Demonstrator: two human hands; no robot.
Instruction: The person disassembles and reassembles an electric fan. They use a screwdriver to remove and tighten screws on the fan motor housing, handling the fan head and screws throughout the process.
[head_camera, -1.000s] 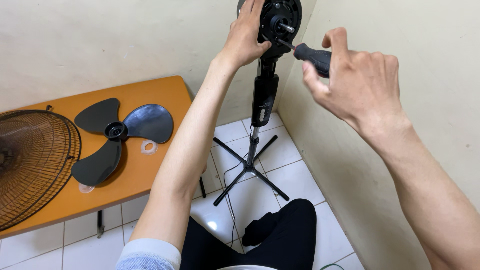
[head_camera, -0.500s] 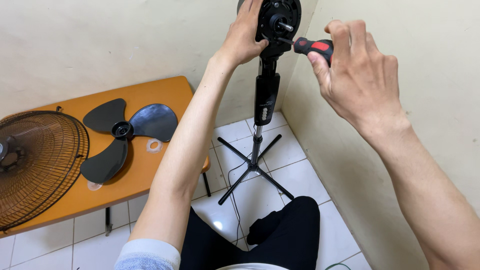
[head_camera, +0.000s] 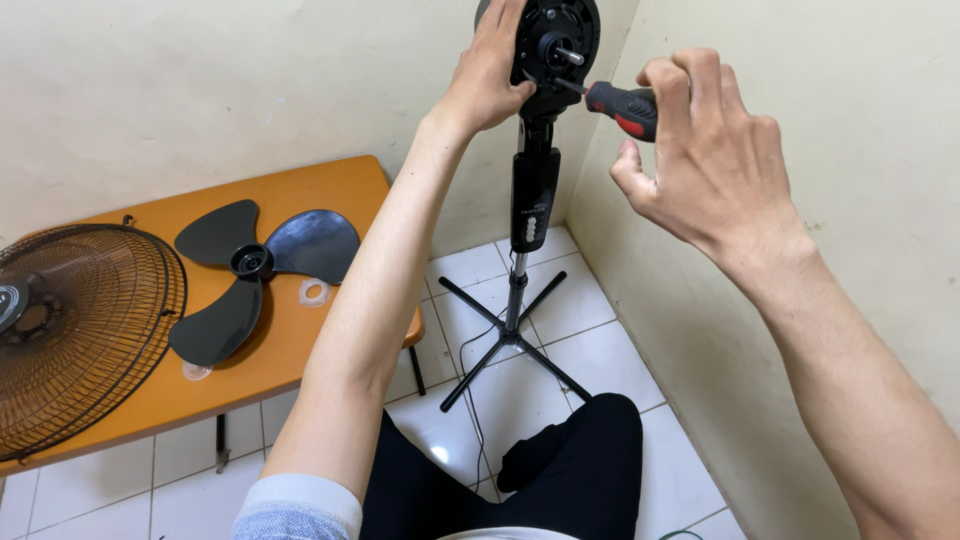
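Head view: grille (head_camera: 80, 335) and blade (head_camera: 255, 265) already off at left, left hand (head_camera: 490, 75) grips the motor head (head_camera: 555, 45), top centre, right hand (head_camera: 705, 150) holds a screwdriver (head_camera: 620, 103) in its face, screws apparently remaining

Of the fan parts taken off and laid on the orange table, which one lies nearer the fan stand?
The black three-bladed fan blade. It lies toward the table's right half, while the wire grille sits at the far left edge.

Cream walls (head_camera: 200, 90) meet over white floor tiles (head_camera: 560, 300) beside an orange table (head_camera: 330, 190).
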